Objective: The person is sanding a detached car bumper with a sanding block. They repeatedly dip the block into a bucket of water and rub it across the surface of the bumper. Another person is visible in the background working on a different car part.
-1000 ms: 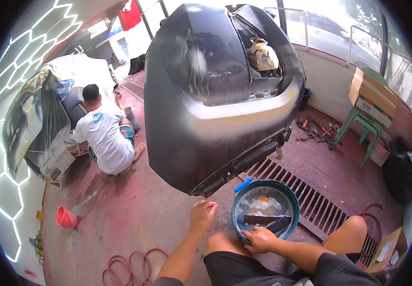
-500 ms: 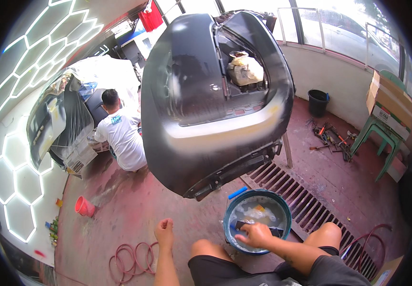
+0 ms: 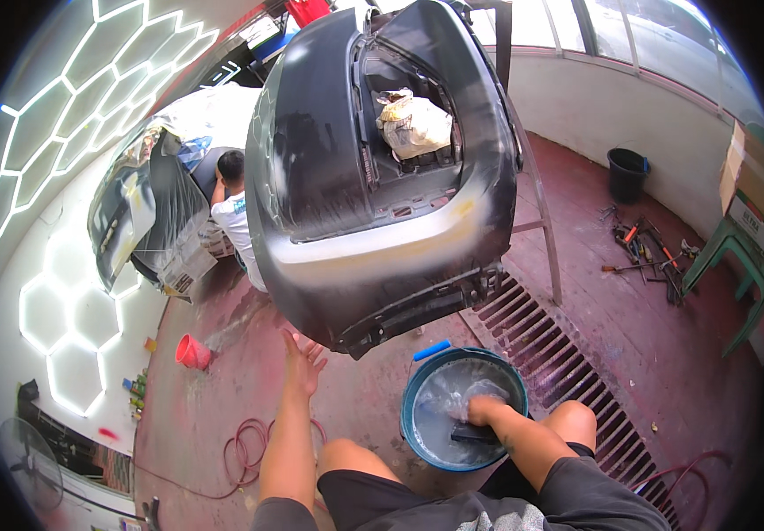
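Note:
A black car bumper with pale primer patches (image 3: 382, 252) stands raised in front of me. My left hand (image 3: 302, 365) is just under its lower left edge, fingers spread and holding nothing; whether they touch the bumper I cannot tell. To the right, a blue-green bucket (image 3: 408, 434) holds cloudy, sudsy water. My right hand (image 3: 485, 410) reaches down into it, its fingers hidden by water and blur. A dark flat piece (image 3: 473, 432) shows in the water beside that hand.
A floor grate (image 3: 576, 376) runs right of the bucket. Red hose (image 3: 245, 451) coils at left near a red pail (image 3: 192, 352). A co-worker (image 3: 238, 217) crouches by a covered car (image 3: 174, 208). Tools (image 3: 643, 248), a black bucket (image 3: 628, 173) and a green stool (image 3: 736, 265) stand or lie at right.
My right hand has gone from above the bucket down into the water, stirring the suds. My left hand has moved up toward the bumper and its fingers have spread. The view has shifted.

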`<action>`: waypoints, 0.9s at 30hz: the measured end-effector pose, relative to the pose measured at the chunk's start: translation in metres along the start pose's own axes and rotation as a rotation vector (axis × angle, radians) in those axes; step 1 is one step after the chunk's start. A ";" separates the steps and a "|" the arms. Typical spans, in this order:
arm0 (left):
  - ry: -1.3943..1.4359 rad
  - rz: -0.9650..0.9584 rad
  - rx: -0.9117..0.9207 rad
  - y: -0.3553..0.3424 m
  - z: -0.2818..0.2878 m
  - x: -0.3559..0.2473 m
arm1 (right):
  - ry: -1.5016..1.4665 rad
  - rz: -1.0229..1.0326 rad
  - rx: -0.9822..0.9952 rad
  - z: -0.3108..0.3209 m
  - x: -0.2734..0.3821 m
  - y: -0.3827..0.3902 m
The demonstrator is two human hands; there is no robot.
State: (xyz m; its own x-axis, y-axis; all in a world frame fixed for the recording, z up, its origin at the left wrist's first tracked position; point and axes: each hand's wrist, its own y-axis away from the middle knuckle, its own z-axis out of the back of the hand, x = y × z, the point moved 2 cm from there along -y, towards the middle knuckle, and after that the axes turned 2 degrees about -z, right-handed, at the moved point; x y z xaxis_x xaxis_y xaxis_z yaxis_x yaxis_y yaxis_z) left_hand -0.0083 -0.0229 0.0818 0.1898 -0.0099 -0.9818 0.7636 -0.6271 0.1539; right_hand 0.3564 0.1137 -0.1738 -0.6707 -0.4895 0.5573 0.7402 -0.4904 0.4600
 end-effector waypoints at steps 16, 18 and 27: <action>0.299 -0.189 0.439 -0.048 -0.017 0.032 | -0.086 -0.172 0.048 0.004 0.002 -0.004; 0.309 -0.210 0.517 -0.056 0.003 0.034 | -0.074 -0.199 0.163 -0.029 -0.012 -0.030; 0.513 -0.206 0.775 -0.079 -0.006 0.039 | 0.036 -0.333 0.259 -0.122 -0.150 -0.085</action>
State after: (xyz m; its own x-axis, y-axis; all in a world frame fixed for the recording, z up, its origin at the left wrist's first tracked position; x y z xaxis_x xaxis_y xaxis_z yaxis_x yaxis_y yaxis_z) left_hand -0.0577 0.0310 0.0315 0.4852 0.3860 -0.7846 0.2251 -0.9222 -0.3145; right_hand 0.3881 0.1415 -0.3808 -0.8731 -0.3619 0.3267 0.4674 -0.4307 0.7720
